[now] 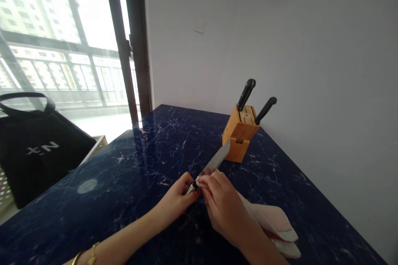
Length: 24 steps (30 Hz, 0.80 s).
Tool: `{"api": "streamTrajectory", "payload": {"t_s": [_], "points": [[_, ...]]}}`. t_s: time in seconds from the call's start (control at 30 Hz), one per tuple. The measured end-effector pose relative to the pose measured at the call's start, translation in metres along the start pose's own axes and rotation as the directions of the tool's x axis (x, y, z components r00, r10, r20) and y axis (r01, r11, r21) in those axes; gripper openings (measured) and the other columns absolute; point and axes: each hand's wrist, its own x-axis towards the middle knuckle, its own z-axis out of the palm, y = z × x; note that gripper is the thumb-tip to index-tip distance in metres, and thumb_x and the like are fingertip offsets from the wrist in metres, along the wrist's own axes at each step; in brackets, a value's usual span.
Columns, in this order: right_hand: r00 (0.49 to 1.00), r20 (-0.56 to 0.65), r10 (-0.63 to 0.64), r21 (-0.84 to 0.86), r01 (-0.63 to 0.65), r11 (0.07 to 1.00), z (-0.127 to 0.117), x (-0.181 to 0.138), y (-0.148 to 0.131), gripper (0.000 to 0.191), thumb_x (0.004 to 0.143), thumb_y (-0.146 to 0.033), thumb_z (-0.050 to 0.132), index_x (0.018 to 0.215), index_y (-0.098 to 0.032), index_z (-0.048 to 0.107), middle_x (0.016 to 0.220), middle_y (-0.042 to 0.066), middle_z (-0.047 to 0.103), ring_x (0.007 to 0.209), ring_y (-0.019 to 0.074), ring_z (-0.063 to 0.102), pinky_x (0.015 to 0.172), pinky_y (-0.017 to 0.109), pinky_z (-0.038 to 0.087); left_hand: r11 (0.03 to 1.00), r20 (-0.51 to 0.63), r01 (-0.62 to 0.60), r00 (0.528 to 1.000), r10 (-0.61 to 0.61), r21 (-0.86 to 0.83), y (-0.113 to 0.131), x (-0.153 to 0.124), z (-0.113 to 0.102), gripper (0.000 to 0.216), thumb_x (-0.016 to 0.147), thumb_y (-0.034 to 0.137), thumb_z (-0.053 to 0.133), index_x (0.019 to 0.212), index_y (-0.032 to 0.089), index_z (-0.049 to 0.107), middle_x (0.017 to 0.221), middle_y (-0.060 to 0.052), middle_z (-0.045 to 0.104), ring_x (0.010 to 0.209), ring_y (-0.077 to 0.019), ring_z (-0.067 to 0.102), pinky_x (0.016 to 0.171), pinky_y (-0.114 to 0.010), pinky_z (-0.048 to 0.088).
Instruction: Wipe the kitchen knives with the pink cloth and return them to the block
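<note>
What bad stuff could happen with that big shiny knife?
The right hand presses a cloth close to the knife, so a slip might cut a finger. The left hand grips the handle; if that loosened, the knife could drop. Its tip points toward the knife block and might bump it.

1 left hand (183,192) and 1 right hand (222,203) are showing, making 2 hands in all. They are holding 1 knife (218,158) and 1 cloth (273,219). 1 wooden block (231,126) is standing on 1 table (152,149), and 2 black handles (246,95) (265,110) are sticking out of it, so 2 are sitting in the block and 1 knife is staying outside it. 1 pale round spot (87,186) is showing on the table. 1 black bag (40,178) is bearing 1 white logo (49,148). 1 switch plate (199,27) is sitting on the wall (280,49).
</note>
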Motion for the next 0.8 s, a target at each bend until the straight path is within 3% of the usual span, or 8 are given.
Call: {"api": "streamTrajectory", "payload": {"t_s": [0.2, 0.37, 0.53, 0.67, 0.8], "points": [[0.987, -0.116, 0.111, 0.017, -0.109, 0.994, -0.001, 0.003, 0.006, 0.016, 0.086, -0.015, 0.042, 0.097, -0.019, 0.054, 0.088, 0.006, 0.056, 0.085, 0.0184, 0.054, 0.077, 0.036, 0.047, 0.991, 0.018, 0.095, 0.995, -0.093, -0.092, 0.011, -0.001, 0.001, 0.022, 0.072, 0.03, 0.055, 0.072, 0.02, 0.036, 0.043, 0.013, 0.035, 0.032, -0.0017, 0.023, 0.033, -0.014, 0.013], [0.998, -0.06, 0.011, 0.07, -0.007, 0.998, 0.001, 0.002, 0.004, 0.02, 0.085, -0.012, 0.042, 0.098, -0.022, 0.054, 0.095, 0.006, 0.057, 0.094, 0.0192, 0.052, 0.083, 0.037, 0.046, 0.962, 0.039, 0.115, 0.993, -0.109, -0.249, 0.008, 0.002, 0.0, 0.029, 0.068, 0.036, 0.059, 0.072, 0.022, 0.034, 0.038, 0.015, 0.034, 0.027, -0.0016, 0.021, 0.028, -0.013, 0.011], [0.991, -0.079, 0.107, 0.061, -0.102, 0.993, -0.002, 0.002, 0.002, 0.019, 0.085, -0.011, 0.042, 0.096, -0.02, 0.054, 0.089, 0.006, 0.056, 0.087, 0.0184, 0.053, 0.079, 0.036, 0.047, 0.948, 0.065, 0.136, 0.99, -0.123, -0.287, 0.011, 0.003, 0.0, 0.032, 0.066, 0.036, 0.061, 0.071, 0.022, 0.033, 0.036, 0.016, 0.034, 0.025, -0.0011, 0.019, 0.026, -0.012, 0.011], [0.999, -0.017, 0.051, 0.074, -0.05, 0.996, -0.003, 0.002, 0.001, 0.02, 0.085, -0.011, 0.042, 0.097, -0.022, 0.055, 0.095, 0.005, 0.056, 0.093, 0.0184, 0.051, 0.083, 0.035, 0.045, 0.944, 0.069, 0.145, 0.989, -0.131, -0.295, 0.013, 0.002, 0.0, 0.033, 0.066, 0.038, 0.061, 0.072, 0.023, 0.032, 0.034, 0.016, 0.035, 0.024, -0.0013, 0.019, 0.024, -0.012, 0.011], [0.988, -0.081, 0.132, 0.061, -0.127, 0.99, -0.003, 0.004, 0.003, 0.017, 0.085, -0.013, 0.043, 0.092, -0.021, 0.056, 0.085, 0.005, 0.056, 0.084, 0.0178, 0.054, 0.078, 0.034, 0.047, 0.94, 0.086, 0.143, 0.989, -0.122, -0.308, 0.012, 0.003, -0.001, 0.032, 0.067, 0.036, 0.062, 0.072, 0.022, 0.033, 0.036, 0.015, 0.035, 0.024, -0.0009, 0.019, 0.025, -0.011, 0.011]]}}
